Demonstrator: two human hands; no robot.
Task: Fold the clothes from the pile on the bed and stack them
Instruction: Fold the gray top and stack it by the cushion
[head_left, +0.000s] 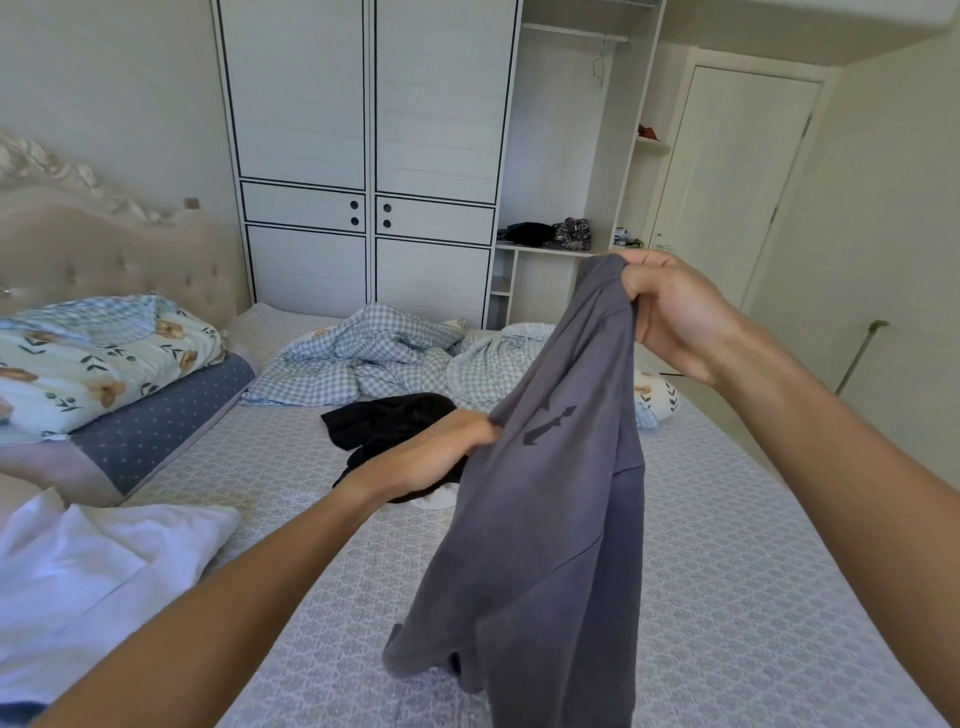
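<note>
Above a patterned bed (727, 597) the grey garment (545, 519) is held aloft, bunched in the right hand (670, 312) and pinched by the left hand (441, 452); hung unevenly, it may be folded crooked or dragged onto the black clothes (384, 421).

two hands: left hand (436, 457) and right hand (675, 317). one grey garment (545, 545), one black garment (384, 421), one white garment (88, 577). one checked duvet (363, 358), one floral quilt (93, 358), one wardrobe (363, 130), one door (727, 182), one bed (753, 571).
</note>
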